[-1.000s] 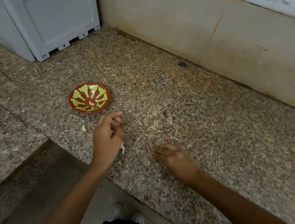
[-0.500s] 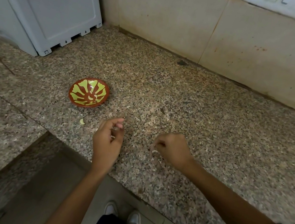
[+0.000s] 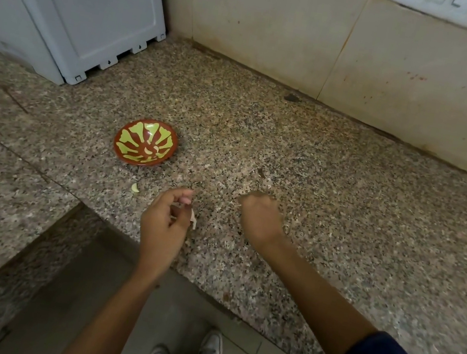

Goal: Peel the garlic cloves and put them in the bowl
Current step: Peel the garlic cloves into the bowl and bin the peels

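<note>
— Step in hand?
— Peeling, by the look of it. Left hand (image 3: 167,221) at lower centre of the frame, thumb and fingers curled in a pinch around a small pale scrap, papery garlic skin or a clove (image 3: 192,219) in its skin, poking out at the hand's right side. Too small to tell which.
— And the other?
— Right hand (image 3: 262,217) just right of it, knuckles up, fingers curled under against the speckled granite countertop (image 3: 346,195). Cannot tell what sits inside that curl, if anything; possibly gathering loose skin or another clove.
— Destination?
— Small round red-brown bowl with yellow-green petal pattern (image 3: 145,143), left of centre on the counter, up and left from both hands, apart from them. A few pale peeled cloves (image 3: 150,150) already lying inside.
— Anything stray?
— One peeled pale garlic clove (image 3: 135,188) loose on the counter between bowl and left hand, near the counter edge.
— Next move?
— Probably stripping off whatever skin remains in the left pinch, then carrying the bare clove up-left and dropping it over the rim. Also picking up the stray clove. Needs fine fingertip work; skin light and clingy, easily stuck to fingers.
— Surroundings?
— Grey plastic appliance housing (image 3: 70,1) at upper left, beige tiled wall (image 3: 311,35) along the top.
</note>
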